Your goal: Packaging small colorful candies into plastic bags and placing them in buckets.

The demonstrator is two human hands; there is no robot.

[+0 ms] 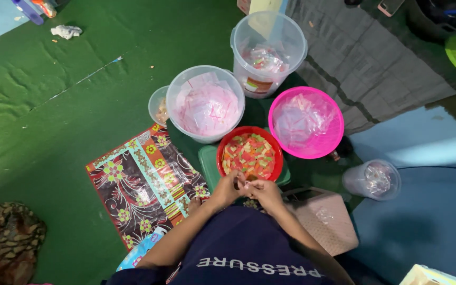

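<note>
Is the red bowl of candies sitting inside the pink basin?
No, the red bowl rests on a green lid beside the pink basin, just beyond both hands.

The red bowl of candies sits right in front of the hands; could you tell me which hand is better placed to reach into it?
Probably the right hand: it sits just below the red bowl's near rim, while the left hand is nearer its left edge.

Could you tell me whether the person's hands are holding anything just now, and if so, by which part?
The left hand and right hand meet just below the red bowl of coloured sweets, fingers pinching something small between them. What it is, and where it is gripped, cannot be told.
</note>
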